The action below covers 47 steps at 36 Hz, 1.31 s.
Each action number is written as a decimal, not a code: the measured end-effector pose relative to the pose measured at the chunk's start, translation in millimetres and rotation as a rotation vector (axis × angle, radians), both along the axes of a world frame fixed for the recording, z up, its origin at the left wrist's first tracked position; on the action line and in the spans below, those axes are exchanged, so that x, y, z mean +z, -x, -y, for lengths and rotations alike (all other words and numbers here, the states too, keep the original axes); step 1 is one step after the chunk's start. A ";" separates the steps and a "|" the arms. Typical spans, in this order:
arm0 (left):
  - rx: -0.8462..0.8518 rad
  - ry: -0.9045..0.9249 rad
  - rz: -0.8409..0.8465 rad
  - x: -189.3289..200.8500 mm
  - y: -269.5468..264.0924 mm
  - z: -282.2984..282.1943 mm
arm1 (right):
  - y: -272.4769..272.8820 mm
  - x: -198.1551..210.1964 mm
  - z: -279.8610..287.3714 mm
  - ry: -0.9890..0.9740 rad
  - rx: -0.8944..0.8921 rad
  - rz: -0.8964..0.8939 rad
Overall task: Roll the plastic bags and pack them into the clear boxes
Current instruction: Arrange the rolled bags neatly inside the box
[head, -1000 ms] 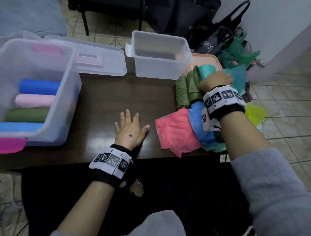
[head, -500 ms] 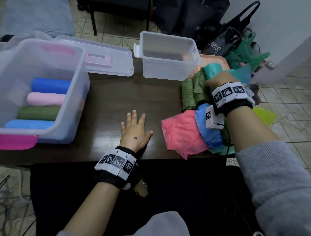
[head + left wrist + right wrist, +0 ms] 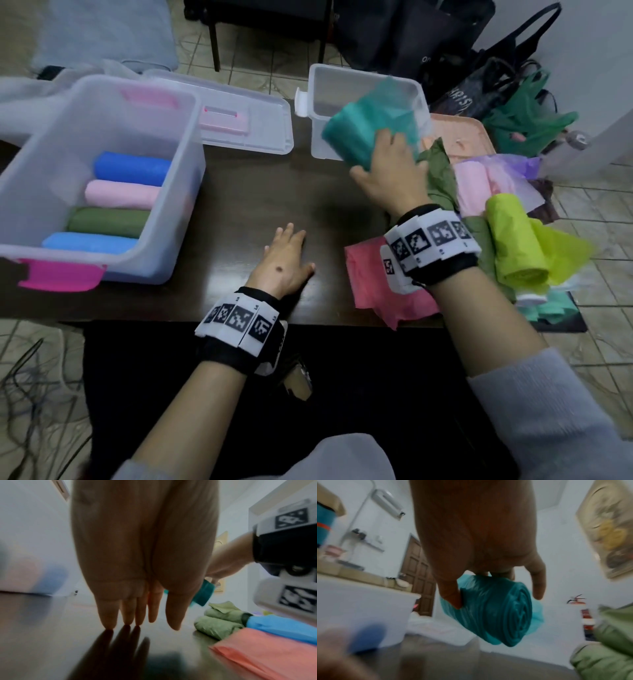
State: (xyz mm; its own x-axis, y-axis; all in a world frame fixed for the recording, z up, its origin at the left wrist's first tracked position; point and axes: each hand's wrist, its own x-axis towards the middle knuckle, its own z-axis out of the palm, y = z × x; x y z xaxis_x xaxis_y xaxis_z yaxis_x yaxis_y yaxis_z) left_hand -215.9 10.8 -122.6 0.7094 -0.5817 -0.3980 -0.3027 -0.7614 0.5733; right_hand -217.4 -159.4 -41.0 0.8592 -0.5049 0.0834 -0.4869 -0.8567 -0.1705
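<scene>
My right hand (image 3: 387,171) grips a teal rolled bag (image 3: 356,137) in the air, in front of the small clear box (image 3: 363,82); its loose tail trails over the box. The right wrist view shows thumb and fingers curled round the teal roll (image 3: 498,609). My left hand (image 3: 287,260) lies flat on the dark table (image 3: 260,192), fingers straight (image 3: 108,615), holding nothing. The large clear box (image 3: 164,212) at left holds several rolled bags: blue (image 3: 132,168), pink, green and light blue. A pile of bags lies at right: pink flat bag (image 3: 376,291), olive green (image 3: 442,168), lime roll (image 3: 513,246).
A clear lid (image 3: 246,123) with a pink clasp lies between the two boxes. A peach tray (image 3: 459,133) sits behind the pile. Dark bags and a green bag (image 3: 527,116) stand on the tiled floor beyond the table. Chair legs show at the top.
My right hand has lifted the teal roll off the pile and carried it left toward the small box. The left hand has stayed flat on the table.
</scene>
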 end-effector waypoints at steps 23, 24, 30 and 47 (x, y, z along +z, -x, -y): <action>0.332 -0.126 0.044 37.6 -100.9 -27.0 | 5.6 -61.0 -57.9 -0.096 0.516 -0.040; 0.306 -0.141 0.024 38.2 -103.9 -22.1 | 5.7 -61.3 -59.0 -0.106 0.509 -0.064; 0.316 -0.203 0.011 34.1 -115.2 -2.1 | 10.1 -61.1 -62.2 -0.004 0.556 -0.178; 0.568 0.396 -0.388 50.9 -125.5 11.6 | 16.8 -60.1 -78.3 0.001 0.621 -0.353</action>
